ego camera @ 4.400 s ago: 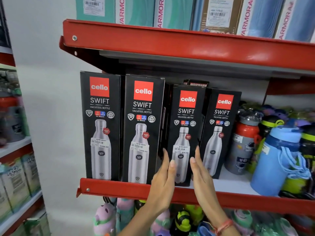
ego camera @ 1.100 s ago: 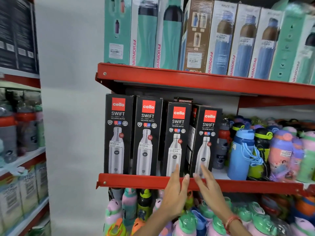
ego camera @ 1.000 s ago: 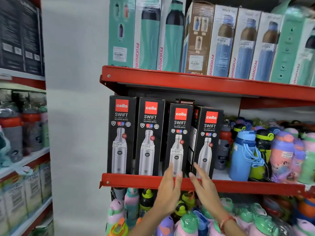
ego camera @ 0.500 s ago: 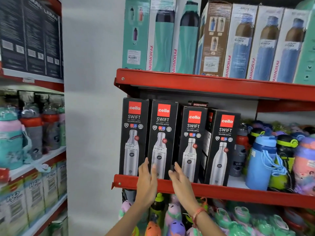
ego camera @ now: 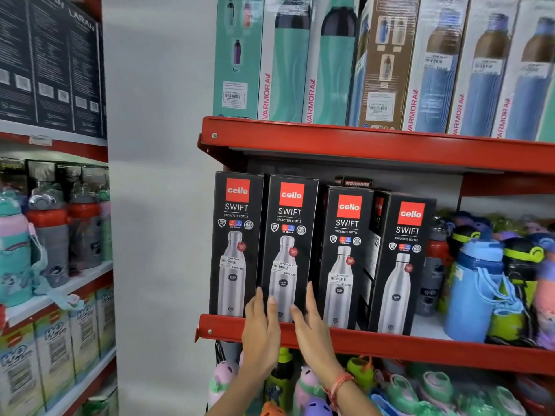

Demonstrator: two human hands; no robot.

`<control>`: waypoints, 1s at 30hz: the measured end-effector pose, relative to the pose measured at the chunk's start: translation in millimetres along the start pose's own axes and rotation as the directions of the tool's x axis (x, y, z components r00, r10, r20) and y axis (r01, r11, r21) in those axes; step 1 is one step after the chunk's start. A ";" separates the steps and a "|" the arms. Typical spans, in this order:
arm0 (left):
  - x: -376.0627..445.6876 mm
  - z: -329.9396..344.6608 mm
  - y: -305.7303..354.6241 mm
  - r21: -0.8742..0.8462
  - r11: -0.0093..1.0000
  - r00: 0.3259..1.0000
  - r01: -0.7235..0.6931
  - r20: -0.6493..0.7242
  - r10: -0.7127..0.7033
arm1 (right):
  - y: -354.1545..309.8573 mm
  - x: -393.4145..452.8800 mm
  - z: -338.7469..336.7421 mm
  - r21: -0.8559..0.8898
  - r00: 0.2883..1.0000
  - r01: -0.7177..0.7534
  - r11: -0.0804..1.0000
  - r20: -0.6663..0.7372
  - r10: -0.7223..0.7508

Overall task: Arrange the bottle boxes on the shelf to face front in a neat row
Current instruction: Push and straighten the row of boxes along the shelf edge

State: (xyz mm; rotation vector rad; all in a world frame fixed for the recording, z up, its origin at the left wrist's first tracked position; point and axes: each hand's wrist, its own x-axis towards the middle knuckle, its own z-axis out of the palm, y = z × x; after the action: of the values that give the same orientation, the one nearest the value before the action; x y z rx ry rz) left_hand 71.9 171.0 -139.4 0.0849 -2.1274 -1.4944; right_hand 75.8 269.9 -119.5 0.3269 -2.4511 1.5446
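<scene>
Second bottle box (ego camera: 286, 247) | left hand (ego camera: 260, 328), right hand (ego camera: 312, 325) flat against lower edges | grip loose, fingers extended

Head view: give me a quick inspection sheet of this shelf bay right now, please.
Surface: red middle shelf, boxes at its left end.
Job's things: four Cello boxes; second box between both hands; fourth box turned slightly, side panel showing.
Clutter: loose bottles, blue bottle nearest the boxes.
Grippers: left hand and right hand open, fingers at the second box's base.
Cables: nothing seen.
Surroundings: Varmora boxes above.
</scene>
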 end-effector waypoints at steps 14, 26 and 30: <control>7.3 -2.6 0.3 -0.012 1.000 1.000 -0.014 0.005 0.014 | 14.7 6.9 -5.4 -0.045 0.996 0.066 0.997 -0.048 -0.069; 6.0 -4.6 -1.9 -0.059 0.998 1.000 -0.011 -0.009 0.011 | 15.7 5.5 -5.1 -0.028 0.996 0.073 0.997 -0.048 -0.074; 5.5 -6.1 -2.3 -0.074 0.997 1.000 -0.006 0.003 0.007 | 12.6 2.9 -2.3 -0.040 0.997 0.058 0.998 -0.042 -0.060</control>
State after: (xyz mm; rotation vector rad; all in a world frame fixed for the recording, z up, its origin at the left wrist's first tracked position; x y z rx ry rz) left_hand 69.4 162.9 -137.8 0.0486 -2.0709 -1.5687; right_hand 69.3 277.1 -128.5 0.3519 -2.4131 1.4630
